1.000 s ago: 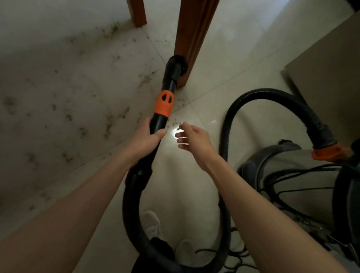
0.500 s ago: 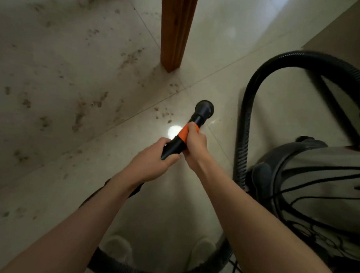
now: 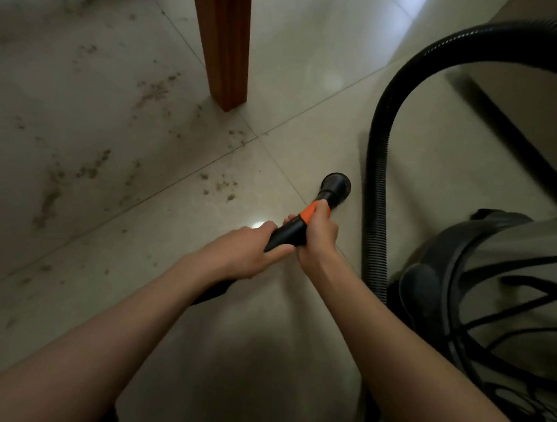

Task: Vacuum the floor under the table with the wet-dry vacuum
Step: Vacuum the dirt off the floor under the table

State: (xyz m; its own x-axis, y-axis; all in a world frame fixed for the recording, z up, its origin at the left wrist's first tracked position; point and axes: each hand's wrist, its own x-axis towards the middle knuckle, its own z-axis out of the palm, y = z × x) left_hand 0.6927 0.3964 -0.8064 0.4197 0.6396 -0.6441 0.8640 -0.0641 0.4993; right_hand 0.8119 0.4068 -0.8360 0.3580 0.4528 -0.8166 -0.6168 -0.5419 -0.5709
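Both hands are on the vacuum wand (image 3: 290, 232), out over the tile floor (image 3: 311, 82) a bit in front of the person. The left hand (image 3: 247, 253) has its fingers wrapped round the black lower part, the right hand (image 3: 318, 236) grips just above it, fingers curled over the orange collar (image 3: 309, 213). The round black nozzle (image 3: 335, 185) sits near a tile seam, though I can't really tell if it's touching the floor. The ribbed hose (image 3: 377, 184) loops up on the right toward the vacuum canister (image 3: 501, 283). Crumbly dirt (image 3: 220, 186) is scattered left of the nozzle, spreading toward the wooden table leg (image 3: 227, 41).
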